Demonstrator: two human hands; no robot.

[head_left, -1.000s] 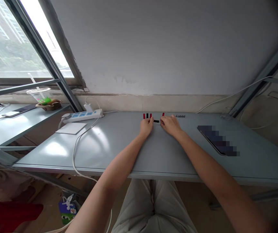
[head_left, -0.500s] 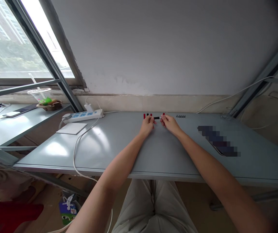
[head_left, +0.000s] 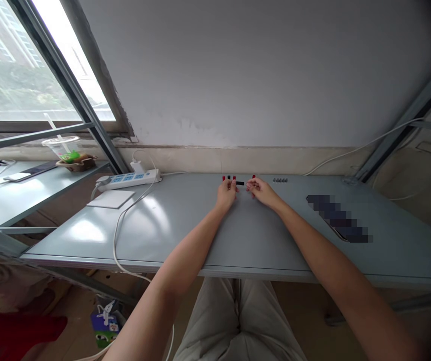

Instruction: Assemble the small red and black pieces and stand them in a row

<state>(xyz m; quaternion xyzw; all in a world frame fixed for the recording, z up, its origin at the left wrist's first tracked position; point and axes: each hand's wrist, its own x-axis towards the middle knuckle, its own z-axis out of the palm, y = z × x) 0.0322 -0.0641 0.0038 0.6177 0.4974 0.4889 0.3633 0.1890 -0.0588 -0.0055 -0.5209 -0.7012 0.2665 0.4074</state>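
My left hand (head_left: 226, 194) pinches a short black cylinder (head_left: 240, 183) that points right, toward the other hand. A small gap separates its free end from the fingertips of my right hand (head_left: 260, 190). The right thumb and fingers are drawn together; whatever is between them is too small to make out. Just behind the left hand stand small red pieces (head_left: 223, 178) and a small black piece (head_left: 229, 177). Another red piece (head_left: 254, 176) shows at the back of the right hand. Several small dark grey pieces (head_left: 280, 180) sit in a row farther right.
On the grey table (head_left: 185, 220), a power strip (head_left: 130, 180) and a flat white square (head_left: 112, 199) are at left, with a white cable (head_left: 116, 230) running over the front edge. A blurred-out dark flat object (head_left: 337, 219) lies at right. The wall (head_left: 238, 90) rises behind.
My hands have drawn slightly apart, the left shifting a little left with the black cylinder. A gap now shows between the cylinder's end and my right fingertips.
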